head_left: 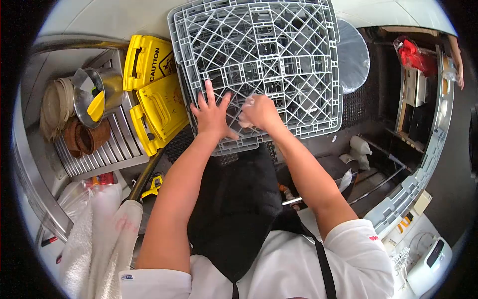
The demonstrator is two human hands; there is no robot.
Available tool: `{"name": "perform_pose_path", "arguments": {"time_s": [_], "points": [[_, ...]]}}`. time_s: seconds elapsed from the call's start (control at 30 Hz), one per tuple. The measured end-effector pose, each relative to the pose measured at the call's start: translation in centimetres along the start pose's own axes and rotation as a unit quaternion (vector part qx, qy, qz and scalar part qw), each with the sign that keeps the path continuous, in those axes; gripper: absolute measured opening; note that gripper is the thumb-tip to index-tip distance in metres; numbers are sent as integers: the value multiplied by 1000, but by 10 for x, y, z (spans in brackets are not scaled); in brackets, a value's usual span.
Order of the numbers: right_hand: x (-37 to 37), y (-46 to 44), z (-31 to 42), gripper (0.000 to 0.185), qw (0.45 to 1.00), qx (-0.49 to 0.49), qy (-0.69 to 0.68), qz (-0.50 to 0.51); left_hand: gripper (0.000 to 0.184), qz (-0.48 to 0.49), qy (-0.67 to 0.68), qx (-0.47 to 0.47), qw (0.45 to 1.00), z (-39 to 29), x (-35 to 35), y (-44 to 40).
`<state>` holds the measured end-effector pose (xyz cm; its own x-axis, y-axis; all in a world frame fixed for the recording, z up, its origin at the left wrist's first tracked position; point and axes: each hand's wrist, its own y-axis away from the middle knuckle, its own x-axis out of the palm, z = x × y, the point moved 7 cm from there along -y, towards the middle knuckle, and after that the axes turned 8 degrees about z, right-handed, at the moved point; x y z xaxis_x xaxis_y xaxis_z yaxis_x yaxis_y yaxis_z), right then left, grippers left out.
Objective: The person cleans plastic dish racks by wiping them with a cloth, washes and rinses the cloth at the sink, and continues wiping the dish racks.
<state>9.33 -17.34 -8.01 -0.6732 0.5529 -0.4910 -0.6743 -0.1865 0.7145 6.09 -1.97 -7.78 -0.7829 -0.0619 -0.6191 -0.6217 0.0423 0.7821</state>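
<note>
A stack of grey plastic lattice crates (282, 67) stands right in front of me. My left hand (211, 117) is open, its fingers spread over the near left part of the top lattice. Beside it, my right hand (261, 112) is closed in a fist at the near middle of the lattice. A crumpled whitish, see-through wad (246, 105) shows at its fingers; whether it is plastic or a wipe I cannot tell.
Yellow caution signs (158, 107) lean left of the crates. A slatted metal rack (124, 137) holds a metal pot (107, 87) and brown baskets (89, 137). A round plastic-covered thing (352, 57) stands behind right. Another person's arm (455, 60) shows far right.
</note>
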Motion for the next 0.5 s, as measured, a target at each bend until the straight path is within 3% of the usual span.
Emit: {"name": "perform_pose_path", "arguments": {"time_s": [0.13, 0.17, 0.27, 0.37, 0.43, 0.5], "points": [[-2, 12, -12, 35, 990, -12, -124, 69, 135, -5, 12, 13, 1000, 1, -2, 3], [-7, 23, -10, 36, 997, -58, -57, 10, 140, 9, 20, 16, 1000, 1, -2, 3], [-13, 44, 1, 39, 980, 30, 187, 68, 139, 0, 27, 29, 999, 3, 2, 0], [1, 24, 1, 41, 977, 13, 213, 11, 134, 9, 29, 27, 999, 2, -1, 3], [1, 13, 21, 36, 975, -54, 206, 57, 132, 1, 22, 28, 999, 4, -2, 4], [-1, -1, 15, 31, 995, -58, 80, 31, 132, 1, 20, 28, 999, 5, -2, 5]]}}
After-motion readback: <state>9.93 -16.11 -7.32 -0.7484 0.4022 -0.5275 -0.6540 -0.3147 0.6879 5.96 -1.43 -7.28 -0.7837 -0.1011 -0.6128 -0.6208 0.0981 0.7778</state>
